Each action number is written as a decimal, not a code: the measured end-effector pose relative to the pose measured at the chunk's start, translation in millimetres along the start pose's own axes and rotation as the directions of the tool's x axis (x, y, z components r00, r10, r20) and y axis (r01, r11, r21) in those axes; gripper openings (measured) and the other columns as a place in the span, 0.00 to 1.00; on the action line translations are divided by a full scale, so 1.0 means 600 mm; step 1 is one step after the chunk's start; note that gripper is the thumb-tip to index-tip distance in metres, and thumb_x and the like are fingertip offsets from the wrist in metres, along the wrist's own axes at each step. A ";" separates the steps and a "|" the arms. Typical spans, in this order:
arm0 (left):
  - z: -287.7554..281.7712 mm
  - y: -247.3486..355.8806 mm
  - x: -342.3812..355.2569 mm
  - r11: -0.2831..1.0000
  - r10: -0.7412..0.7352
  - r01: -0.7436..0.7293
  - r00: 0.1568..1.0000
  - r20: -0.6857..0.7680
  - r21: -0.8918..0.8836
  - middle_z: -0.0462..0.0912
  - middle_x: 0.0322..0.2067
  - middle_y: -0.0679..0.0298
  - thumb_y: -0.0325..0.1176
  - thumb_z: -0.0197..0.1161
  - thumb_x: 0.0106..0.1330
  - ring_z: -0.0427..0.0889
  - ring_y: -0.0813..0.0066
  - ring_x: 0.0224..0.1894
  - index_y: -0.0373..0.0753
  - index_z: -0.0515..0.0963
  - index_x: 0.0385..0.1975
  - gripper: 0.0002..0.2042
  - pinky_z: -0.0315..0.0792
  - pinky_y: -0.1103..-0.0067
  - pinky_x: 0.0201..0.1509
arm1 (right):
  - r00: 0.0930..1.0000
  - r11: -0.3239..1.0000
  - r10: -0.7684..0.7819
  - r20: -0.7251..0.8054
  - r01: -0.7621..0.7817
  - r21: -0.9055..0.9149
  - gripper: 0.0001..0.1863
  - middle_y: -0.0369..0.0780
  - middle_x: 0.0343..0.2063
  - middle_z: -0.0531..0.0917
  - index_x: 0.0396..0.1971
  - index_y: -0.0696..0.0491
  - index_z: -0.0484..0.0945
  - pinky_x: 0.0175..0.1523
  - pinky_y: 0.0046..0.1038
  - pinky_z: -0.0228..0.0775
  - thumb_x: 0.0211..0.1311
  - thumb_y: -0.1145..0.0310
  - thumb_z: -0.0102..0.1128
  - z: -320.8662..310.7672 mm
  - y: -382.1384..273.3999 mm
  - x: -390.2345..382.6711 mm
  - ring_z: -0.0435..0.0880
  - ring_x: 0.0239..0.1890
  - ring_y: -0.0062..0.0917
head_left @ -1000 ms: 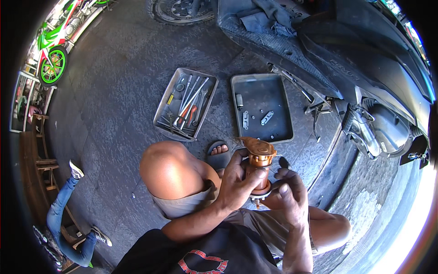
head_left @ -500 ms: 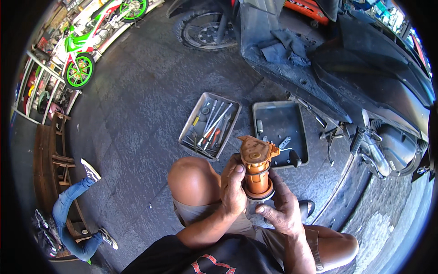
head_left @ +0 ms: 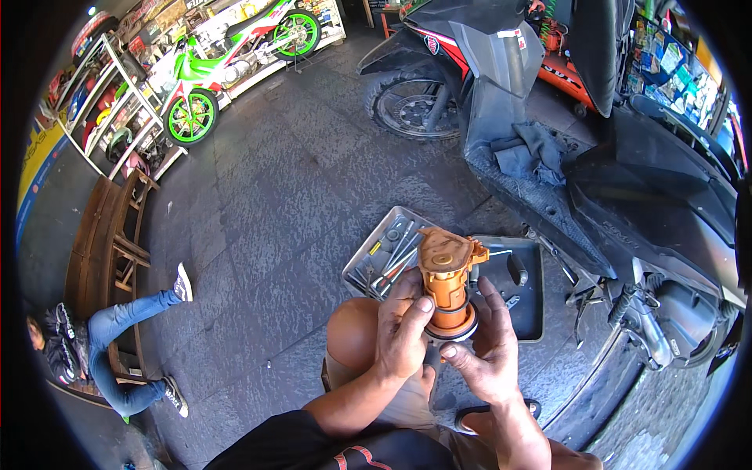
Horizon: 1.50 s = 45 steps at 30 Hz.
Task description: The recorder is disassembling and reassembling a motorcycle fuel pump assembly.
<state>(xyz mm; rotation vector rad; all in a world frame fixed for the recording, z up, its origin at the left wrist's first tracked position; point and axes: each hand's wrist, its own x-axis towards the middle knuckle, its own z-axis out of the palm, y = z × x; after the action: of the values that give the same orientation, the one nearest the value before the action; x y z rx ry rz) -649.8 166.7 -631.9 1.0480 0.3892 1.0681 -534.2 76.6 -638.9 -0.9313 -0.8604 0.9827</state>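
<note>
An amber-brown plastic fuel pump unit stands nearly upright before me. It has a flat, stained top, a cylindrical body with a dark band, and a round flange with a dark ring below. My left hand grips it from the left, thumb against the body and the other fingers mostly hidden behind. Close to its right side is my right hand, palm up with fingers and thumb spread. Its thumb tip lies just under the flange; whether it touches is unclear.
Beyond my knees lie a metal tray of tools and a dark tray with loose parts. A dark scooter stands at right, a cloth on its footboard. A person sits on a wooden bench at left.
My view has shifted, so the surroundings sit lower and further right. My right fingers have drawn a little away from the pump and opened; my left hand still holds it.
</note>
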 end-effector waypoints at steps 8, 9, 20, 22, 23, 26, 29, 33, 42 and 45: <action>0.013 -0.010 0.002 0.992 0.021 -0.024 1.000 -0.022 -0.125 0.76 0.53 0.50 0.31 0.53 0.71 0.76 0.68 0.56 0.26 0.66 0.57 0.19 0.68 0.71 0.63 | 0.988 0.948 -0.150 -0.019 0.139 -0.285 0.57 0.53 0.65 0.65 0.72 0.60 0.46 0.70 0.41 0.59 0.49 0.66 0.79 -0.025 0.011 -0.011 0.67 0.67 0.41; 0.013 -0.013 0.004 0.996 0.009 -0.010 1.000 -0.012 -0.090 0.78 0.52 0.51 0.30 0.53 0.71 0.77 0.69 0.55 0.26 0.67 0.56 0.18 0.69 0.72 0.62 | 0.990 0.945 -0.140 -0.010 0.131 -0.300 0.58 0.53 0.66 0.63 0.73 0.58 0.44 0.72 0.41 0.54 0.49 0.70 0.79 -0.029 0.012 -0.013 0.65 0.68 0.40; -0.001 0.000 0.018 0.970 -0.234 0.225 0.968 -0.091 -0.096 0.84 0.40 0.56 0.27 0.58 0.70 0.85 0.70 0.42 0.29 0.79 0.40 0.07 0.78 0.76 0.49 | 0.959 0.772 -0.283 0.001 0.228 -0.593 0.56 0.53 0.65 0.66 0.72 0.60 0.47 0.68 0.41 0.63 0.50 0.66 0.78 -0.057 0.015 -0.019 0.69 0.65 0.42; -0.008 -0.001 0.021 0.963 -0.263 0.256 0.961 -0.083 -0.085 0.85 0.39 0.56 0.27 0.59 0.70 0.85 0.71 0.41 0.29 0.79 0.39 0.07 0.79 0.77 0.48 | 0.959 0.764 -0.282 0.005 0.227 -0.604 0.56 0.53 0.65 0.66 0.72 0.60 0.47 0.67 0.41 0.64 0.50 0.66 0.78 -0.057 0.016 -0.017 0.70 0.65 0.42; -0.011 -0.001 0.022 0.965 -0.257 0.251 0.963 -0.084 -0.074 0.85 0.40 0.56 0.28 0.59 0.70 0.85 0.71 0.41 0.29 0.80 0.38 0.07 0.79 0.77 0.47 | 0.954 0.732 -0.299 0.011 0.236 -0.639 0.55 0.55 0.63 0.68 0.71 0.60 0.49 0.67 0.41 0.66 0.48 0.67 0.79 -0.056 0.017 -0.017 0.71 0.64 0.44; -0.014 -0.004 0.024 0.959 -0.271 0.260 0.957 -0.102 -0.113 0.84 0.40 0.56 0.29 0.59 0.70 0.85 0.71 0.41 0.29 0.80 0.38 0.08 0.80 0.75 0.46 | 0.950 0.704 -0.309 0.042 0.258 -0.661 0.55 0.55 0.63 0.68 0.71 0.60 0.49 0.67 0.41 0.66 0.48 0.67 0.79 -0.058 0.022 -0.016 0.72 0.64 0.44; -0.002 0.002 0.023 0.915 -0.367 0.337 0.923 -0.112 -0.222 0.84 0.41 0.56 0.29 0.58 0.70 0.86 0.70 0.41 0.29 0.80 0.40 0.09 0.81 0.73 0.46 | 0.952 0.739 -0.305 0.021 0.250 -0.625 0.56 0.55 0.63 0.68 0.72 0.60 0.48 0.66 0.42 0.65 0.48 0.66 0.79 -0.056 0.024 -0.020 0.72 0.63 0.45; -0.013 -0.001 0.018 0.890 -0.426 0.404 0.902 -0.071 -0.209 0.85 0.42 0.57 0.32 0.60 0.70 0.86 0.68 0.43 0.31 0.79 0.46 0.11 0.82 0.69 0.47 | 0.943 0.732 -0.333 0.020 0.272 -0.625 0.56 0.56 0.61 0.70 0.71 0.59 0.50 0.65 0.43 0.67 0.46 0.65 0.80 -0.055 0.026 -0.016 0.74 0.62 0.48; -0.003 -0.017 -0.012 0.954 -0.229 0.223 0.974 -0.005 -0.202 0.75 0.58 0.51 0.32 0.58 0.71 0.79 0.64 0.57 0.27 0.66 0.62 0.23 0.76 0.65 0.58 | 0.939 0.726 -0.343 0.043 0.293 -0.622 0.56 0.56 0.61 0.70 0.72 0.58 0.48 0.64 0.43 0.68 0.48 0.65 0.79 -0.048 0.023 -0.023 0.73 0.62 0.49; -0.009 -0.022 -0.020 0.993 -0.094 0.095 0.995 0.028 -0.065 0.71 0.61 0.50 0.29 0.56 0.69 0.74 0.64 0.61 0.27 0.60 0.66 0.27 0.68 0.67 0.65 | 0.936 0.731 -0.349 0.044 0.301 -0.612 0.57 0.56 0.61 0.70 0.72 0.58 0.47 0.64 0.43 0.69 0.48 0.65 0.79 -0.050 0.032 -0.021 0.73 0.62 0.49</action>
<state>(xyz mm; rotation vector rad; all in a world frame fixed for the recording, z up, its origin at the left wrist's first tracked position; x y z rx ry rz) -652.3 158.0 -648.0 0.9737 0.3778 0.9764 -516.6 62.9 -669.4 -1.2986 -1.2676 0.3430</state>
